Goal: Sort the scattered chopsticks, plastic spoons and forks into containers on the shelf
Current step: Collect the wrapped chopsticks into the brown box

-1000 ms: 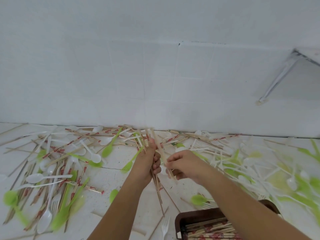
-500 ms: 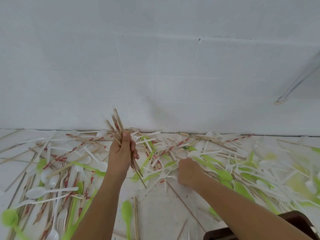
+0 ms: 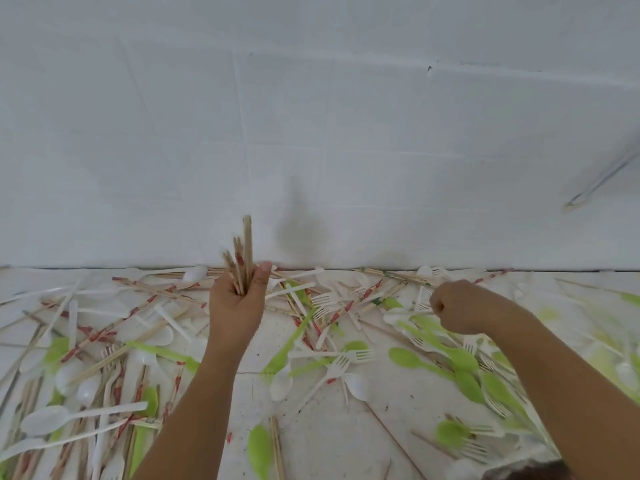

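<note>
At the left, white spoons (image 3: 45, 419) and loose chopsticks (image 3: 104, 336) lie crisscrossed on the counter (image 3: 322, 427), some cut off by the edge. The left hand (image 3: 237, 308) grips a bundle of chopsticks (image 3: 244, 258) upright, their lower ends hidden in the fist. White forks (image 3: 346, 360) and green spoons (image 3: 407, 358) lie scattered between the hands. The right hand (image 3: 460, 311) curls knuckles-up into the pile, and I cannot tell whether it holds anything. The far right is blurred.

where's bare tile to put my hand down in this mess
Barest patch: low centre, between left forearm and right forearm, bordered by the white spoon above and green spoon left. Crowded: left of the left hand, and around the right hand.
</note>
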Action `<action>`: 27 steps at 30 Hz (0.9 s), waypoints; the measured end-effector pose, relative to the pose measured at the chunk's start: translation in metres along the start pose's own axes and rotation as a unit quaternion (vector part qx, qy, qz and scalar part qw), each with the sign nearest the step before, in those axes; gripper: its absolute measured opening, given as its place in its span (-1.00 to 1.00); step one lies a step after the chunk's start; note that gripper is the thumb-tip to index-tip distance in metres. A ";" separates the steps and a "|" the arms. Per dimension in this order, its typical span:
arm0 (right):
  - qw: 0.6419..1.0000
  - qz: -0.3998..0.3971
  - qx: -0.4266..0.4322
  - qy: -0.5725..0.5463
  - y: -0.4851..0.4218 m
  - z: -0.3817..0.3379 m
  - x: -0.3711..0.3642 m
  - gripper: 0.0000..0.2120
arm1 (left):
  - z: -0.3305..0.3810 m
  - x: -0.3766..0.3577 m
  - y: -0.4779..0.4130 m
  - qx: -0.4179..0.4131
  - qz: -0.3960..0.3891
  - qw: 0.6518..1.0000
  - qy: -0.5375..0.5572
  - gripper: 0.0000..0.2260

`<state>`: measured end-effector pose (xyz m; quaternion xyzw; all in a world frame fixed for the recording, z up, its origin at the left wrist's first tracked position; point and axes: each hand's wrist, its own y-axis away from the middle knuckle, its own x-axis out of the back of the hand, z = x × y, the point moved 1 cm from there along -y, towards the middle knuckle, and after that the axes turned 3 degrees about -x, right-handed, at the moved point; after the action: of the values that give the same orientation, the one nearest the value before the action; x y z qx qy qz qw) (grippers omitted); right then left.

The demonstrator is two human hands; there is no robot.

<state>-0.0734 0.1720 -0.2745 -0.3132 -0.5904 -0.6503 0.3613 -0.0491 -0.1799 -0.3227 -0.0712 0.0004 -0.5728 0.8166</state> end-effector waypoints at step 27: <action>0.894 -0.076 -0.073 -0.435 -0.033 -0.146 -0.057 -0.88 | -0.090 -0.017 -0.022 -0.208 -0.419 0.789 -0.399 -0.65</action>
<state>-0.0678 0.0336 -0.3557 -0.5449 -0.6613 -0.5156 -0.0059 -0.0827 -0.1822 -0.4107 -0.4547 -0.2363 -0.7654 0.3894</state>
